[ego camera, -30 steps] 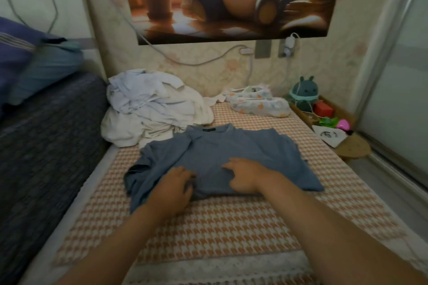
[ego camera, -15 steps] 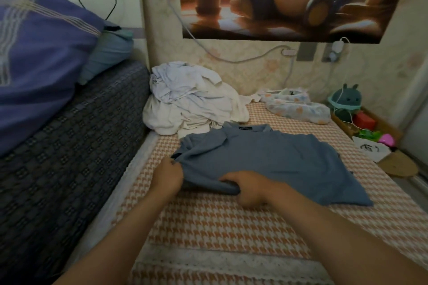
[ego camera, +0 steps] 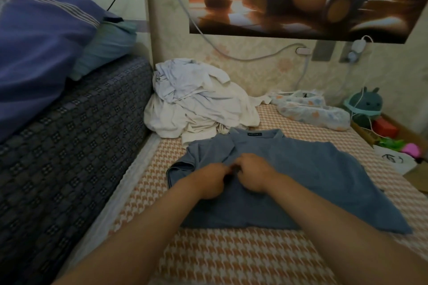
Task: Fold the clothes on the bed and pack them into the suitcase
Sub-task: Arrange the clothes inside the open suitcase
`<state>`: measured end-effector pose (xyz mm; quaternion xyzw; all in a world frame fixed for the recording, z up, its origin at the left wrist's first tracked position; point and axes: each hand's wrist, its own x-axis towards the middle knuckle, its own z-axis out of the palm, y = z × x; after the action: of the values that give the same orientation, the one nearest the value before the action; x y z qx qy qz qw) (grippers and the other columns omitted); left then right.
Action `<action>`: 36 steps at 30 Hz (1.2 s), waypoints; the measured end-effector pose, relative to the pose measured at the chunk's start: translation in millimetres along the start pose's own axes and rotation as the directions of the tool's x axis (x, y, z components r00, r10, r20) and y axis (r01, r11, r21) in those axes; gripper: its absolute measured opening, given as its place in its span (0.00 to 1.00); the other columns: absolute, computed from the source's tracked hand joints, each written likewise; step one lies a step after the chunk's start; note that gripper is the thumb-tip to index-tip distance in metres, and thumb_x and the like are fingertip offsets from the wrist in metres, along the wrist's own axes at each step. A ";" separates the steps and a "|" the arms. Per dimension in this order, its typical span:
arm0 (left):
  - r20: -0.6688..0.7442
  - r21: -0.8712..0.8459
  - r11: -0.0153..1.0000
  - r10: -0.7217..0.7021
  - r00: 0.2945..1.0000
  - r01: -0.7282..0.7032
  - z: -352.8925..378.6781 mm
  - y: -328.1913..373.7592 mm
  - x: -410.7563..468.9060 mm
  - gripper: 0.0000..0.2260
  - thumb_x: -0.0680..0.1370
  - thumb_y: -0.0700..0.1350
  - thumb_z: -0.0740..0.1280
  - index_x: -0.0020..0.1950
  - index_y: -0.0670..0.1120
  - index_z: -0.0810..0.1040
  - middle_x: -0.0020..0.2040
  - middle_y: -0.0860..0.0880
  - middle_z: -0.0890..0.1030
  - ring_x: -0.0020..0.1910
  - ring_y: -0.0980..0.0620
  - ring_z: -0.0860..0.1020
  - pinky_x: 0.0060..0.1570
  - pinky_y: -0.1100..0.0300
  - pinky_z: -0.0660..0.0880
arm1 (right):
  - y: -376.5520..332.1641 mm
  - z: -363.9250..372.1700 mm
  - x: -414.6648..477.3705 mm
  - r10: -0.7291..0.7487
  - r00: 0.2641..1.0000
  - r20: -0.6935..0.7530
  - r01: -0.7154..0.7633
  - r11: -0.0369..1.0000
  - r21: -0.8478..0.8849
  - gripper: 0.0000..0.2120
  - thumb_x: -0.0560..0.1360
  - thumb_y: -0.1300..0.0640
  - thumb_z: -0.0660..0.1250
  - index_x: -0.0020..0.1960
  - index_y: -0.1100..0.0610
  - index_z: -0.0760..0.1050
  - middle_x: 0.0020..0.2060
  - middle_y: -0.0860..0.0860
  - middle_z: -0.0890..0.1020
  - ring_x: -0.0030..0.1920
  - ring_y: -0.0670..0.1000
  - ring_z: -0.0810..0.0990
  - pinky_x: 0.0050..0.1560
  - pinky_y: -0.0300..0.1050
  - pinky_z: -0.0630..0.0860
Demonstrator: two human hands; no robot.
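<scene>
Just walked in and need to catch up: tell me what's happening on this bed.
A person is folding a blue shirt spread on the checked bed cover. The left grip and right grip meet near its middle, both pinching the fabric. A rumpled heap of white clothes lies behind it, unfolded. No suitcase is in view.

Big cartoon poster [ego camera: 301, 0] hung on the wall, a purple pillow [ego camera: 39, 41] sat on a dark checked cover [ego camera: 69, 146], and a green bunny toy [ego camera: 364, 105] stood next to a red box [ego camera: 385, 127].
</scene>
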<state>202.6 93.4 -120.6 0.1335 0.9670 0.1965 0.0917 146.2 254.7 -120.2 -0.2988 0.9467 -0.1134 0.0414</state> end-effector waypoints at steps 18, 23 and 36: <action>-0.109 0.235 0.941 -0.221 0.969 0.242 -3.8 -73.7 60.5 0.30 0.81 0.63 0.50 0.80 0.55 0.47 0.80 0.51 0.48 0.79 0.50 0.49 0.76 0.48 0.49 | 64.4 20.1 51.2 0.170 0.972 0.160 -0.168 0.985 -0.025 0.38 0.76 0.28 0.53 0.77 0.34 0.35 0.79 0.45 0.36 0.79 0.53 0.39 0.72 0.74 0.41; -0.108 0.350 0.834 -0.416 0.903 0.426 -15.4 -38.0 77.6 0.28 0.81 0.57 0.50 0.79 0.48 0.54 0.79 0.43 0.53 0.77 0.41 0.53 0.75 0.42 0.48 | 101.0 -1.1 34.4 0.311 0.943 -0.123 -0.323 0.941 -0.100 0.31 0.80 0.36 0.50 0.80 0.43 0.49 0.80 0.52 0.53 0.79 0.56 0.52 0.72 0.75 0.42; -0.114 0.426 0.874 -0.203 0.973 0.232 38.3 89.5 161.0 0.27 0.80 0.62 0.50 0.75 0.50 0.62 0.76 0.42 0.61 0.74 0.41 0.60 0.72 0.40 0.57 | 236.3 -34.1 -44.0 0.364 0.912 -0.189 -0.296 0.903 0.310 0.22 0.83 0.51 0.57 0.77 0.50 0.64 0.75 0.52 0.67 0.73 0.55 0.67 0.74 0.52 0.63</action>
<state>78.7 233.9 -139.3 0.0346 0.9977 -0.0326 0.0491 45.8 474.5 -143.2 -0.1081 0.9565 -0.2705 -0.0149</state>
